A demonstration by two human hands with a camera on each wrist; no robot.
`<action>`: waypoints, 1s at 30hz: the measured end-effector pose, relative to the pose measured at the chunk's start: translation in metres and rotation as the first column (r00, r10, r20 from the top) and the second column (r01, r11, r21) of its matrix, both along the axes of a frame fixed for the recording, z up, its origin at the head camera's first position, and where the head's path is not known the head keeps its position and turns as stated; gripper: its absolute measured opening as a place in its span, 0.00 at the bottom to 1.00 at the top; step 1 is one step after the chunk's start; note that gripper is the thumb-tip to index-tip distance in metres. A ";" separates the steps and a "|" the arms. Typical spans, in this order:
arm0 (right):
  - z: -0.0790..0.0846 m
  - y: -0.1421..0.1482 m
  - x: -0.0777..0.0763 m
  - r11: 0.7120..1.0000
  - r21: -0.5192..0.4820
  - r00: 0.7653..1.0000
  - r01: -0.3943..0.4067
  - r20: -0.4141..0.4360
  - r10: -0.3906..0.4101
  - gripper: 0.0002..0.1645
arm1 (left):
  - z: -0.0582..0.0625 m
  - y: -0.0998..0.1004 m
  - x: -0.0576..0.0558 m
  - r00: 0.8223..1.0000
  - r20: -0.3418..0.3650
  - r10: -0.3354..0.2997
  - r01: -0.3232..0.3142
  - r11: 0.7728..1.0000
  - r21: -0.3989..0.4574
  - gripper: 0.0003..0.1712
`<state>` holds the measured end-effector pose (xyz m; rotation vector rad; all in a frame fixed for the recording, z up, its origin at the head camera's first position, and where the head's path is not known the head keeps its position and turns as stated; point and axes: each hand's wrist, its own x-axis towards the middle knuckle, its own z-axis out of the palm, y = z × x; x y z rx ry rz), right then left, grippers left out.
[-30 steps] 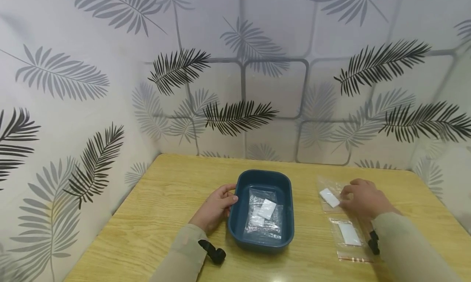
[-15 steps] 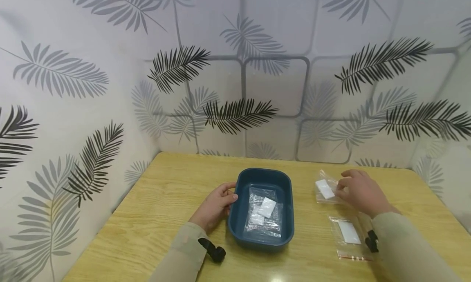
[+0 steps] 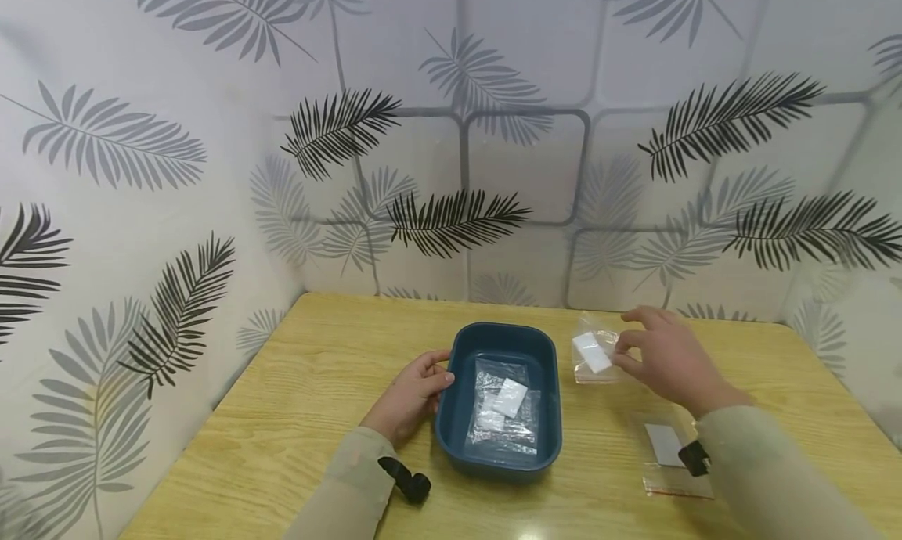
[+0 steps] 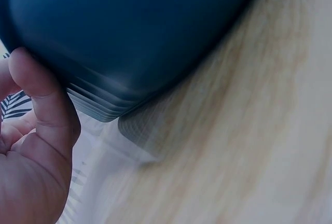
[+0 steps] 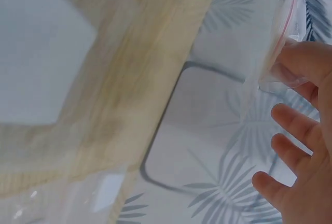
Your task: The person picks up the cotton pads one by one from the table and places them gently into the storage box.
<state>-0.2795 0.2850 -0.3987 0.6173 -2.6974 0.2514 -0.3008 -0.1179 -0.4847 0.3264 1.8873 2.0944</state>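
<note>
My left hand [image 3: 409, 395] holds the side of a dark blue plastic basin [image 3: 555, 423], thumb at the rim and fingers against the outside wall. The left wrist view shows that thumb close beside the blue wall [image 4: 135, 37]. Several clear plastic bags with white pieces [image 3: 510, 399] lie overlapping inside the basin. To its right, my right hand [image 3: 665, 360] pinches a clear zip bag [image 3: 590, 352] with a white rectangular piece in it, raised over the table. In the right wrist view the bag [image 5: 282, 37] hangs between thumb and index finger, the other fingers spread apart.
Another zip bag with a white piece [image 3: 664, 446] lies on the wooden table [image 3: 338, 344] beneath my right wrist. Clear plastic with a white patch [image 5: 106, 193] shows low in the right wrist view. A leaf-patterned wall [image 3: 507, 156] stands behind the table.
My right hand has lifted the zip bag from the table and carried it left and back, nearer the basin. The left hand and basin have stayed in place.
</note>
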 end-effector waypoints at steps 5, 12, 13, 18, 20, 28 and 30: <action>0.008 -0.018 0.004 0.998 -0.006 0.994 -0.069 -0.081 0.068 0.07 | 0.000 0.000 0.000 1.000 0.000 -0.004 0.004 1.000 -0.004 0.29; 0.016 -0.044 0.010 0.991 -0.027 0.983 -0.130 -0.136 0.125 0.08 | 0.002 0.000 0.002 1.000 0.001 -0.004 0.004 1.000 -0.014 0.29; 0.017 -0.047 0.011 0.990 -0.031 0.982 -0.134 -0.138 0.129 0.08 | 0.002 0.000 0.002 1.000 0.000 -0.004 0.004 1.000 -0.014 0.29; 0.021 -0.061 0.013 0.991 -0.022 0.984 -0.129 -0.127 0.126 0.07 | 0.003 0.000 0.002 1.000 -0.001 -0.004 0.004 1.000 -0.013 0.29; 0.022 -0.066 0.013 0.992 -0.012 0.985 -0.126 -0.118 0.124 0.07 | 0.004 0.000 0.002 1.000 0.001 -0.005 0.005 1.000 -0.013 0.29; 0.026 -0.085 0.015 0.987 -0.037 0.984 -0.156 -0.098 0.152 0.05 | 0.005 0.001 0.003 1.000 0.003 -0.003 0.003 1.000 -0.016 0.29; 0.027 -0.089 0.015 0.986 -0.049 0.984 -0.159 -0.091 0.154 0.05 | 0.005 0.000 0.003 1.000 0.005 -0.001 0.001 1.000 -0.018 0.29</action>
